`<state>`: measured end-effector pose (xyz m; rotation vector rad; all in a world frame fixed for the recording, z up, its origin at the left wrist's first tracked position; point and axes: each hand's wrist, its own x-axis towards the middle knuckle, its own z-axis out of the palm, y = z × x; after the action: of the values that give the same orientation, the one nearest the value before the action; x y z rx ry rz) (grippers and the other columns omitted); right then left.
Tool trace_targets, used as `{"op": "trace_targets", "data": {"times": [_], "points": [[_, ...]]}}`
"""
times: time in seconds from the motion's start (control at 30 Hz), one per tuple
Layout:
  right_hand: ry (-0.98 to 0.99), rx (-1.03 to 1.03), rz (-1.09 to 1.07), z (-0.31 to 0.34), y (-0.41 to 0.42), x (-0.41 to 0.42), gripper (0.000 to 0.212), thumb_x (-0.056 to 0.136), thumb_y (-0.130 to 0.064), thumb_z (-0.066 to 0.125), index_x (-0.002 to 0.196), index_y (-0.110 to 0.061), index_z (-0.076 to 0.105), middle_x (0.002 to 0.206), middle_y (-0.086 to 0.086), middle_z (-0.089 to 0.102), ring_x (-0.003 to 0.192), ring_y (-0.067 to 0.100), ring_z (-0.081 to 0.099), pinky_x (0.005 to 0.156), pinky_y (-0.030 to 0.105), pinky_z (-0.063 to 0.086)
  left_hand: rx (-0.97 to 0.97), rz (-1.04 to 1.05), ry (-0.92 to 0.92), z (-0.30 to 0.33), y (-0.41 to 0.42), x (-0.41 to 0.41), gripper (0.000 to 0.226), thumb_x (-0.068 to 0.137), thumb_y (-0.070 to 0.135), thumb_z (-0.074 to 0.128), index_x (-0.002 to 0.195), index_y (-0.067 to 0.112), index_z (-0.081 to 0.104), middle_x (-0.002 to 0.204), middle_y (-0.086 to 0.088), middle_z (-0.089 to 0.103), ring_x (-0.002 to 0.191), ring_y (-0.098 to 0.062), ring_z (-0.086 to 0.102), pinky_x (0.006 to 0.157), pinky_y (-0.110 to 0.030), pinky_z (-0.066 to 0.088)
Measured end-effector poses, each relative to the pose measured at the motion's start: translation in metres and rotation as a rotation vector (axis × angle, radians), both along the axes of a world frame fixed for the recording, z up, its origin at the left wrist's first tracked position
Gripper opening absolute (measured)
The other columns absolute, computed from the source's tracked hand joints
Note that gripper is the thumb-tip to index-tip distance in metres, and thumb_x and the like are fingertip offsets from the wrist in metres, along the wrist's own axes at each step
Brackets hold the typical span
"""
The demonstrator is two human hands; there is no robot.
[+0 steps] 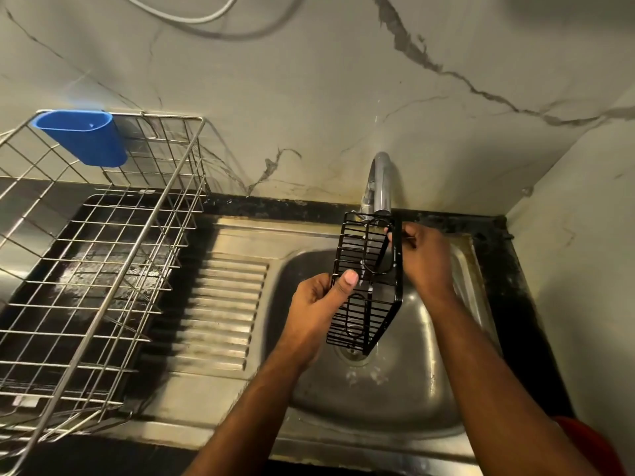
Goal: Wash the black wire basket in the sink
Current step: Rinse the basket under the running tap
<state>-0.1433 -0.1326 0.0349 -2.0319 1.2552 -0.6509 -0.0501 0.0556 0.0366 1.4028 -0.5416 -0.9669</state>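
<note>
The black wire basket [366, 280] is held above the bowl of the steel sink [388, 379], tilted on its side so that its long axis runs from the tap down toward the drain [352, 352]. Its upper end sits right under the mouth of the chrome tap [379, 182], and water runs over the wires there; its lower corner hangs just over the drain without clearly touching it.

The left hand [318, 307] takes the basket by its left long edge, about halfway down, with the thumb laid across the front of the wires and the fingers curled behind: a narrow grip closed on the rim. The right hand [424, 255] holds the upper right edge near the tap, fingers curled round the black side bar, so this grip is also closed on the basket. Both forearms reach in from the lower edge of the view.

To the left of the bowl lies the ribbed draining board [223, 304] of the sink. Further left, on the dark tabletop [494, 269] that runs round the sink, stands a large steel wire dish rack [103, 269], and a blue plastic cup holder [82, 135] hangs on its back rim. Behind everything rises a pale marbled wall [309, 97] with dark veins, and a white cable [192, 18] loops across its top.
</note>
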Motion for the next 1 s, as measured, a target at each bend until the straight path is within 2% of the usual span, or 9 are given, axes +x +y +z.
{"op": "trace_targets", "data": {"times": [0.17, 0.33, 0.5, 0.57, 0.67, 0.77, 0.83, 0.93, 1.0], "points": [[-0.043, 0.049, -0.007, 0.001, 0.000, 0.001, 0.020, 0.093, -0.013, 0.068, 0.111, -0.020, 0.075, 0.095, -0.007, 0.072, 0.088, 0.007, 0.066, 0.066, 0.008, 0.037, 0.001, 0.006, 0.015, -0.001, 0.000, -0.001, 0.085, 0.075, 0.068, 0.077, 0.101, -0.012, 0.063, 0.098, -0.042, 0.063, 0.081, -0.034, 0.065, 0.081, -0.059, 0.057], [-0.038, 0.055, -0.035, 0.001, -0.001, 0.005, 0.022, 0.093, -0.014, 0.068, 0.113, -0.019, 0.074, 0.098, -0.007, 0.071, 0.083, 0.004, 0.060, 0.063, 0.007, 0.034, -0.002, 0.021, 0.041, -0.005, -0.001, 0.002, 0.077, 0.078, 0.064, 0.076, 0.102, -0.008, 0.068, 0.099, -0.036, 0.069, 0.081, -0.033, 0.069, 0.075, -0.039, 0.060], [-0.058, 0.069, -0.047, 0.001, -0.005, 0.007, 0.023, 0.092, -0.008, 0.067, 0.113, -0.017, 0.074, 0.105, -0.004, 0.073, 0.082, 0.000, 0.057, 0.068, 0.004, 0.035, -0.003, 0.037, 0.059, -0.008, -0.005, 0.004, 0.076, 0.078, 0.059, 0.075, 0.103, -0.012, 0.066, 0.099, -0.034, 0.071, 0.080, -0.030, 0.070, 0.075, -0.036, 0.060], [-0.046, 0.068, -0.052, 0.001, -0.005, 0.007, 0.025, 0.092, -0.008, 0.066, 0.116, -0.016, 0.072, 0.109, -0.002, 0.073, 0.084, 0.000, 0.057, 0.071, 0.008, 0.038, 0.002, 0.044, 0.070, -0.008, -0.006, 0.005, 0.070, 0.082, 0.055, 0.073, 0.102, -0.012, 0.066, 0.095, -0.030, 0.073, 0.077, -0.025, 0.071, 0.071, -0.030, 0.061], [-0.011, 0.041, -0.048, -0.002, -0.007, 0.007, 0.026, 0.093, -0.009, 0.065, 0.117, -0.014, 0.072, 0.113, 0.000, 0.072, 0.088, 0.002, 0.057, 0.071, 0.006, 0.036, -0.004, 0.060, 0.080, -0.009, -0.008, 0.008, 0.065, 0.090, 0.051, 0.070, 0.102, -0.013, 0.064, 0.096, -0.032, 0.071, 0.077, -0.025, 0.071, 0.069, -0.028, 0.061], [-0.018, 0.011, -0.026, -0.005, -0.008, 0.006, 0.025, 0.092, -0.011, 0.067, 0.116, -0.012, 0.072, 0.112, 0.004, 0.073, 0.091, 0.006, 0.061, 0.082, 0.017, 0.045, -0.004, 0.080, 0.091, -0.006, -0.011, 0.008, 0.051, 0.092, 0.045, 0.063, 0.098, -0.005, 0.070, 0.087, -0.019, 0.077, 0.072, -0.016, 0.072, 0.064, -0.023, 0.059], [-0.031, -0.001, 0.001, -0.008, -0.009, 0.005, 0.023, 0.092, -0.014, 0.068, 0.114, -0.011, 0.071, 0.108, 0.004, 0.073, 0.090, 0.010, 0.064, 0.083, 0.021, 0.049, 0.019, 0.135, 0.157, -0.002, -0.013, 0.007, 0.045, 0.086, 0.047, 0.062, 0.099, 0.005, 0.069, 0.082, -0.006, 0.076, 0.064, -0.007, 0.070, 0.059, -0.018, 0.055], [-0.022, -0.036, 0.060, -0.012, -0.010, 0.005, 0.021, 0.093, -0.021, 0.068, 0.112, -0.012, 0.072, 0.100, 0.002, 0.073, 0.088, 0.013, 0.068, 0.080, 0.025, 0.053, 0.044, 0.252, 0.265, -0.001, -0.015, 0.011, 0.067, 0.079, 0.062, 0.062, 0.117, 0.006, 0.064, 0.094, -0.015, 0.075, 0.070, -0.012, 0.068, 0.060, -0.024, 0.056], [-0.014, -0.017, 0.099, -0.012, -0.010, 0.008, 0.024, 0.095, -0.025, 0.065, 0.115, -0.013, 0.071, 0.103, 0.002, 0.074, 0.089, 0.011, 0.066, 0.081, 0.026, 0.052, 0.029, 0.252, 0.295, -0.001, -0.013, 0.015, 0.066, 0.085, 0.066, 0.054, 0.114, 0.008, 0.069, 0.082, -0.013, 0.075, 0.074, -0.019, 0.065, 0.072, -0.035, 0.055]]}}
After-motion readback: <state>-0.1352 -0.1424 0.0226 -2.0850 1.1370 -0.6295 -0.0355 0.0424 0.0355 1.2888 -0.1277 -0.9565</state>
